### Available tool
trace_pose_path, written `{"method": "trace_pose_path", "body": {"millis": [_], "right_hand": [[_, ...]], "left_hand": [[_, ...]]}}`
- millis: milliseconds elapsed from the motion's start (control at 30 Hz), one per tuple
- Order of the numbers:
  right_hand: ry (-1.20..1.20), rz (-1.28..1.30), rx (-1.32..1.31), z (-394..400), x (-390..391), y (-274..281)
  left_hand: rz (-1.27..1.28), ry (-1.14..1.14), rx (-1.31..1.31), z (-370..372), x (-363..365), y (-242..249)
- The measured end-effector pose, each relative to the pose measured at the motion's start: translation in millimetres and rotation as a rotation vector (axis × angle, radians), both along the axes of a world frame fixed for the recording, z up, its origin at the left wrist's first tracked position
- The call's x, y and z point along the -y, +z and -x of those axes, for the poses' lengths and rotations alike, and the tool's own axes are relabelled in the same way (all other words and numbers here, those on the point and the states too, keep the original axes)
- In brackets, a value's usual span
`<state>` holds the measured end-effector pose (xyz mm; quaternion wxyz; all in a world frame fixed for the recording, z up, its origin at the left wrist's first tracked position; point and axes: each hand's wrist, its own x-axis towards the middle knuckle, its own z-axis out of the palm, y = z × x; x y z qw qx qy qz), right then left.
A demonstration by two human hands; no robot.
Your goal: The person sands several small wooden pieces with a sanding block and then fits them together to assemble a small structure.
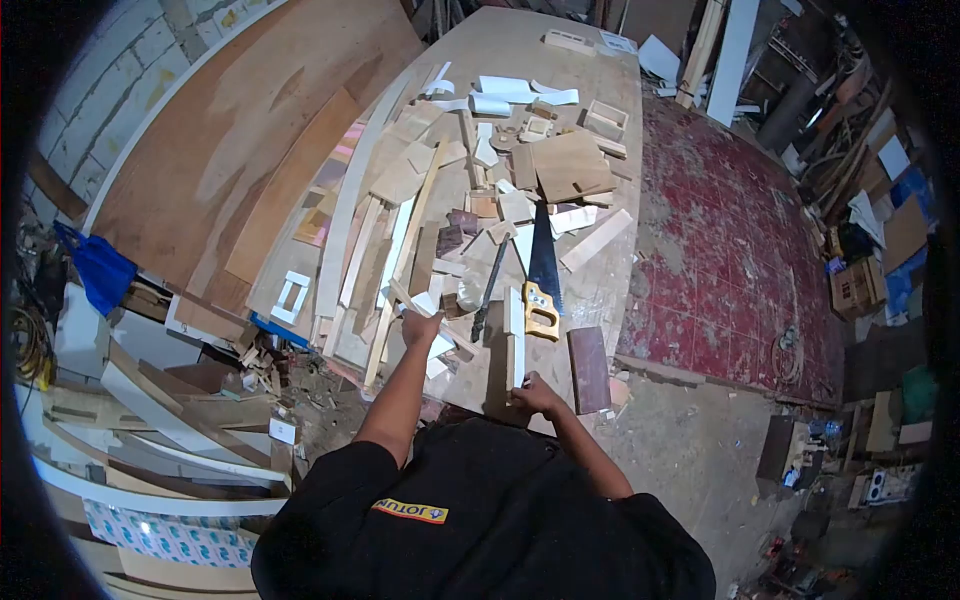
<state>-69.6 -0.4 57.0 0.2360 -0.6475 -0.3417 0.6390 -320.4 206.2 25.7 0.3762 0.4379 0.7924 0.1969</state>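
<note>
My left hand (422,328) is closed around a small strip of wood (402,295), whose end sticks out above the fingers. Beneath it lie white and bare wood offcuts. At the near edge of the table, my right hand (537,393) grips the lower end of a narrow white-faced wooden strip (517,345), which points away from me. Just right of that strip lies a handsaw (543,265) with a yellow handle. A dark slim tool or bar (490,288) rests between the hands. Farther right is a brownish-purple board (590,370).
The worktable (500,40) carries many offcuts, a square plywood piece (573,167) and curled white strips (505,92). Long battens (410,250) lie along its left side. A large wooden panel (240,120) leans at left. Red worn flooring (730,250) spreads to the right.
</note>
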Motion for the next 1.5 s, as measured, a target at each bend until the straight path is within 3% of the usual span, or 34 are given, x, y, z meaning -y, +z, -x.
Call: {"method": "trace_pose_path", "body": {"millis": [67,167,233,300,333,367,467,567,600,700,733,767,833,867,1100,1500], "right_hand": [[0.017,-0.029,0.011,-8,12,-15],[0.021,-0.072,0.006,-19,27,-45],[-0.038,-0.029,-0.080,-21,32,-19],[-0.070,-0.032,-0.106,-23,32,-9],[-0.093,-0.037,-0.133,-25,32,-7],[-0.091,-0.035,-0.134,-26,31,-5],[-0.074,-0.050,-0.058,-30,27,2],[-0.077,-0.025,-0.096,-32,21,7],[-0.073,-0.017,-0.093,-32,19,7],[-0.070,-0.020,-0.114,-32,13,8],[-0.082,-0.028,-0.136,-31,12,9],[-0.071,-0.027,-0.138,-31,10,10],[-0.062,-0.053,-0.123,-30,7,8],[-0.049,-0.080,-0.127,-29,6,6],[-0.032,-0.052,-0.100,-24,5,12],[-0.144,0.007,-0.156,-31,34,12]], "left_hand": [[-0.114,-0.020,-0.317,-17,-3,11],[-0.059,-0.142,-0.212,-24,-21,5],[-0.121,-0.188,-0.194,-40,-18,19],[-0.043,-0.196,-0.061,-48,-20,9],[-0.056,-0.186,0.128,-47,-21,-11],[-0.055,-0.184,0.127,-48,-21,-30],[-0.206,-0.063,0.297,-48,-9,-59],[-0.138,-0.034,0.413,-34,15,-34],[-0.132,0.061,0.680,-29,23,-22],[-0.109,0.163,0.741,-7,38,-6],[-0.105,0.015,0.462,1,44,-3],[-0.107,0.025,0.459,11,47,2],[0.081,-0.411,-0.126,31,51,4],[0.143,-0.407,-0.244,36,55,3],[0.143,-0.462,-0.341,39,75,17],[-0.102,-0.213,-0.388,30,59,25]]}}
